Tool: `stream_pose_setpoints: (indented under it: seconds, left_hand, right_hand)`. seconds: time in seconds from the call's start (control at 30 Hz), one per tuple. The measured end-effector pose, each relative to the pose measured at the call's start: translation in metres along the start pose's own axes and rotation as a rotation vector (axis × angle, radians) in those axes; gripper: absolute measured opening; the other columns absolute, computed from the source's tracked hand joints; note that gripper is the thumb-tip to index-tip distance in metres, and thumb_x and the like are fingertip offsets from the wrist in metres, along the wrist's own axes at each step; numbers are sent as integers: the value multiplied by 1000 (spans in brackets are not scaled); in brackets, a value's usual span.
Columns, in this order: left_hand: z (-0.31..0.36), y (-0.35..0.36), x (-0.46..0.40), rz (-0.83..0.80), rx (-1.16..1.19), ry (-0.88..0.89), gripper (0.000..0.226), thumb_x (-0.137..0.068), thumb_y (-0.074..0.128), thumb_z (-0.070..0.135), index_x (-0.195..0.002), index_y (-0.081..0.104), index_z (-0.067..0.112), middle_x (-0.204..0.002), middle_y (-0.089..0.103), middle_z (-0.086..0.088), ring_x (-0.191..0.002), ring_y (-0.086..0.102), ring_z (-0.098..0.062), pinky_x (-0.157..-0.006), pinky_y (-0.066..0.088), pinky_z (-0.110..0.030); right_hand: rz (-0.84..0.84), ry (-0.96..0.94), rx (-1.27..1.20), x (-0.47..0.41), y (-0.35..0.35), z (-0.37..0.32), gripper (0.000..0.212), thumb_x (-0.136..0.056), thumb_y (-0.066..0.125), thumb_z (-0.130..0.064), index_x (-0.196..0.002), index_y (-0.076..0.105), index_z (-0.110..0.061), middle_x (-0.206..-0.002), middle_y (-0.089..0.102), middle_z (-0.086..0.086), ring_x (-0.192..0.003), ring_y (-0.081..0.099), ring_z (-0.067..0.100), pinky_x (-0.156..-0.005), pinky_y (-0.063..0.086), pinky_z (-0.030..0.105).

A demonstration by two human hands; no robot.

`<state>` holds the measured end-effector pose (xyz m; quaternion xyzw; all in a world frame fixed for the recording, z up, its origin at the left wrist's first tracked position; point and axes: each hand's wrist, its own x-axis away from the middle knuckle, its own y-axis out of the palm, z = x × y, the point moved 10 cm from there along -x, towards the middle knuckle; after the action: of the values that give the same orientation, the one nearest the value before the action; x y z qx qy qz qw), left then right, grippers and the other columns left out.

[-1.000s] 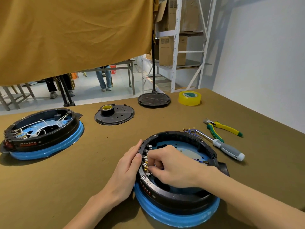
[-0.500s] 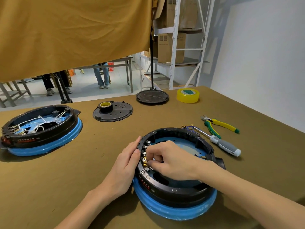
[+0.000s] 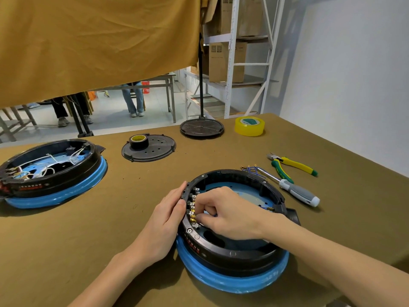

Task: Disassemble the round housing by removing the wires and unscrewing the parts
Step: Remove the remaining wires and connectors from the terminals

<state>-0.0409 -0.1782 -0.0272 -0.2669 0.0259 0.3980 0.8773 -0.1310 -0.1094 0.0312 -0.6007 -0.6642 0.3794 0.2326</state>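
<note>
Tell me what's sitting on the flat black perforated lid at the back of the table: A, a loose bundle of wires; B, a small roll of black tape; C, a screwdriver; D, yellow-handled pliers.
B: a small roll of black tape stands on the perforated lid, near its left edge.

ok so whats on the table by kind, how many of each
round housings: 2, near and far left
black round covers: 2
tape rolls: 2, yellow and black
screwdrivers: 1
pliers: 1
loose wire bundles: 1
total: 9
</note>
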Motion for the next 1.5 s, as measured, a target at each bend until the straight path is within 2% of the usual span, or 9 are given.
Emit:
stream_pose_setpoints:
  seconds: [0.27, 0.43, 0.57, 0.73, 0.9, 1.07, 1.23, 1.37, 1.5]
  left_hand:
    - [-1, 0, -2, -6, 30, -8, 72, -96, 33, 66, -159, 33, 30, -153, 50, 15, -142, 44, -5, -122, 32, -46]
    - [1, 0, -2, 45, 26, 8, 69, -98, 33, 61, -158, 36, 28, -153, 50, 15, -143, 43, -2, -123, 32, -43]
    - [1, 0, -3, 40, 25, 13, 70, -97, 33, 64, -157, 37, 29, -153, 49, 19, -143, 41, 1, -124, 31, -41]
    - [1, 0, -4, 34, 60, 13, 67, -97, 37, 63, -156, 39, 30, -149, 54, 18, -139, 49, -4, -118, 39, -44]
    - [2, -2, -4, 30, 34, 12, 68, -97, 35, 65, -156, 38, 33, -150, 51, 22, -140, 46, 0, -120, 36, -42]
    - [4, -3, -3, 32, 20, 3, 67, -97, 34, 64, -156, 38, 33, -148, 52, 24, -139, 46, 2, -120, 36, -38]
    - [3, -5, -4, 29, 17, -7, 68, -95, 35, 67, -156, 38, 35, -148, 52, 23, -138, 47, 1, -119, 37, -40]
    - [3, -5, -5, 18, 18, -9, 68, -95, 36, 68, -156, 38, 36, -147, 53, 24, -137, 48, 1, -118, 39, -41]
    - [3, -4, -5, 28, 24, -9, 69, -95, 36, 69, -155, 40, 36, -147, 54, 23, -136, 49, 0, -117, 40, -39]
  right_hand:
    - [-2, 21, -27, 0, -3, 12, 11, -96, 62, -9, -86, 67, -9, -58, 43, 6, -54, 37, 10, -57, 33, 27]
    - [23, -17, -90, 5, 0, 8, 13, -96, 68, -19, -83, 70, -15, -55, 50, -7, -51, 44, 9, -53, 37, 22]
    - [202, -14, -195, 2, -21, 12, 11, -97, 68, -17, -88, 72, -11, -63, 65, 8, -57, 59, 27, -62, 51, 44]
    - [469, 7, -276, 3, -56, 21, 12, -98, 67, -21, -89, 73, -15, -61, 64, 10, -54, 59, 24, -59, 51, 38]
    - [673, 196, -24, 0, -109, 77, 14, -95, 69, -23, -83, 75, -20, -53, 57, -24, -55, 54, -2, -56, 36, 11]
    - [607, 462, 218, -5, -134, 149, 18, -93, 68, -23, -87, 83, -15, -88, 78, -2, -80, 68, 13, -78, 57, 35]
    - [458, 584, 330, -9, -129, 185, 22, -94, 68, -21, -80, 80, -9, -94, 79, 9, -75, 68, 18, -70, 58, 35]
    - [418, 557, 333, -8, -125, 179, 27, -98, 62, -28, -103, 79, -8, -101, 77, 7, -94, 69, 24, -85, 57, 40]
    - [471, 429, 127, -2, -122, 142, 27, -102, 55, -34, -103, 77, -17, -95, 74, -2, -87, 66, 13, -79, 51, 31]
